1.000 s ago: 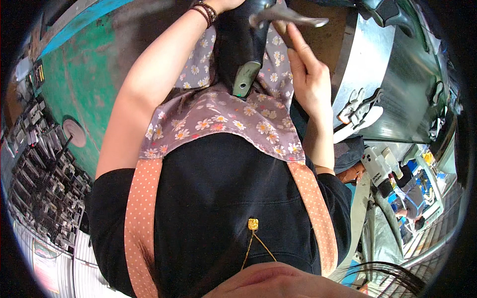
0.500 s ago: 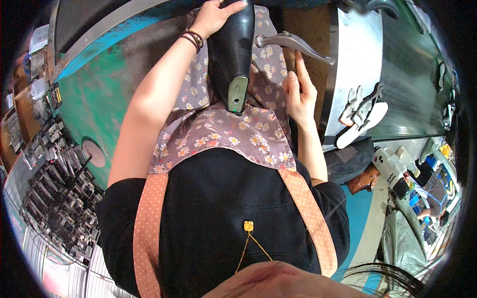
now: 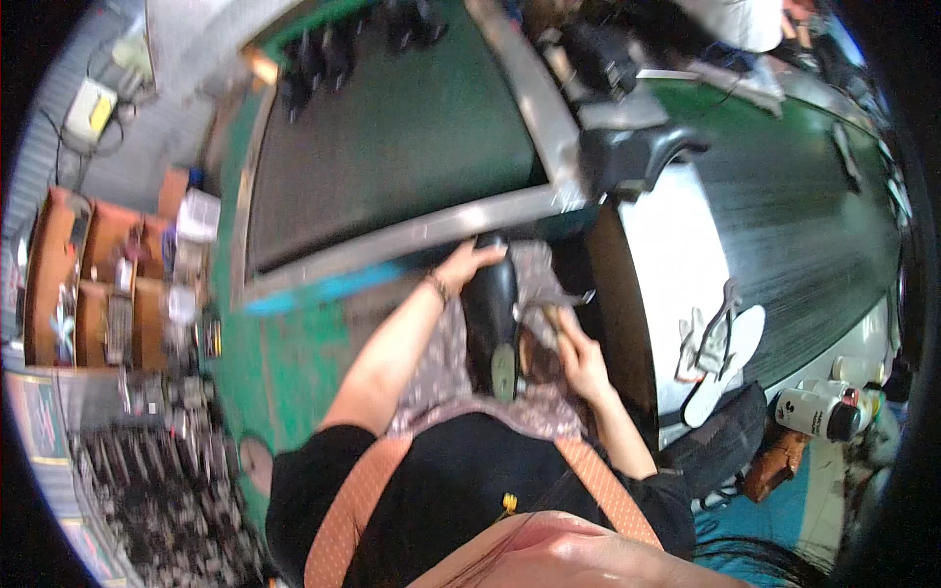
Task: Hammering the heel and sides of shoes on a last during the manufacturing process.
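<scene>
A black boot (image 3: 491,304), apparently stretched over a last, lies lengthwise on my flowered apron (image 3: 431,365). An olive-green end piece (image 3: 504,370) shows at its near end. My left hand (image 3: 471,263) is closed over the boot's far end, thumb across the top. To the right of the boot, my right hand (image 3: 580,355) grips a hammer (image 3: 549,305) by its handle. Its curved metal head is blurred and sits close beside the boot; whether they touch I cannot tell.
A metal-framed dark belt (image 3: 392,147) runs ahead, with black shoes (image 3: 323,54) at its far end. At right, a white board (image 3: 676,250) beside a green-black conveyor (image 3: 784,196) carries white soles (image 3: 723,367). A black piece (image 3: 637,157) rests beyond it. Shelves (image 3: 93,284) stand left.
The view has tilted up, showing more of the belt ahead. My right hand has moved from an extended finger near the hammer to a grip on its handle. My left hand still holds the boot.
</scene>
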Demonstrator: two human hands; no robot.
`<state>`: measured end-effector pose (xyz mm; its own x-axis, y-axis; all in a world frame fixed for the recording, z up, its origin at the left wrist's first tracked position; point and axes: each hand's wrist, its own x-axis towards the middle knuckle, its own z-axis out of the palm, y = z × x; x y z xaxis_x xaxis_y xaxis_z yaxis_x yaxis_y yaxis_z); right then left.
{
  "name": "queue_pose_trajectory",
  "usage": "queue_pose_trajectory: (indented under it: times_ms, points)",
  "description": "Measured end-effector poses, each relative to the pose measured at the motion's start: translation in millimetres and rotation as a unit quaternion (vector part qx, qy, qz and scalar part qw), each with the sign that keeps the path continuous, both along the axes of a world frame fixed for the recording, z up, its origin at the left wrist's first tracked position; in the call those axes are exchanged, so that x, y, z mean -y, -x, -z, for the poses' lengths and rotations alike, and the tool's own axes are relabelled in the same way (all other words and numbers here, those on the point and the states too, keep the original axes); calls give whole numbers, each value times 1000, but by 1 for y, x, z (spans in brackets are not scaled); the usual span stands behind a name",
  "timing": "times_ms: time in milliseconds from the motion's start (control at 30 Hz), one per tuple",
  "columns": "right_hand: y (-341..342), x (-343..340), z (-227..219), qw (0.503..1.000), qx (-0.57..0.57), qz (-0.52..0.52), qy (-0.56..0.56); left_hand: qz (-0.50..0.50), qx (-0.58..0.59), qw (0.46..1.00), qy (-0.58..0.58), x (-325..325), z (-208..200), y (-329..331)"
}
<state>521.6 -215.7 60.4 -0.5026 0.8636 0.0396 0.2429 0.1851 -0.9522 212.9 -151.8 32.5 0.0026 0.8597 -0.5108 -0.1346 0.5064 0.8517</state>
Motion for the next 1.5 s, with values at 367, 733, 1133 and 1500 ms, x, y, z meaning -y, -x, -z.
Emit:
queue_pose_trajectory:
  times_ms: [367,733,1133,1500]
  points:
    - [12,-26,-53,981,135,-72,-117,-3,9,1000,23,6,-3,5]
    - [50,-30,-46,944,181,-78,-265,-41,-94,994,-48,10,8,2]
    - [61,-28,-39,940,177,-79,-281,-28,-138,990,-23,7,1,-2]
    - [64,-21,-34,937,178,-75,-292,-45,-118,992,-19,14,0,3]
